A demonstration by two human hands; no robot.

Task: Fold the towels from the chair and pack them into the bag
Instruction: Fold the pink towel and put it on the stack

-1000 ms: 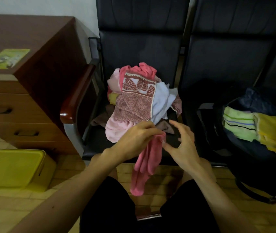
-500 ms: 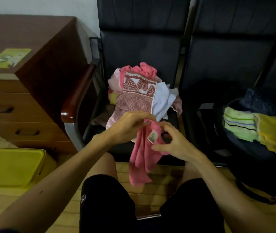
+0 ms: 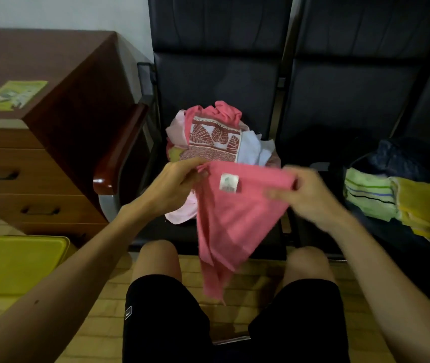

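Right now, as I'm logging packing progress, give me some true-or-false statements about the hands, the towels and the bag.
1. Both the left hand and the right hand grip the pink towel by its top edge. True.
2. The pink towel is folded flat. False: it hangs loose below the hands.
3. A green striped towel and a yellow towel lie on the open bag. True.
4. The chair holds no towels. False: a pile of towels lies on its seat.

This looks like an office or waiting area. 2 black padded chairs [image 3: 216,82] stand joined in a row beside a wooden desk [image 3: 38,56] with drawers [image 3: 25,184].
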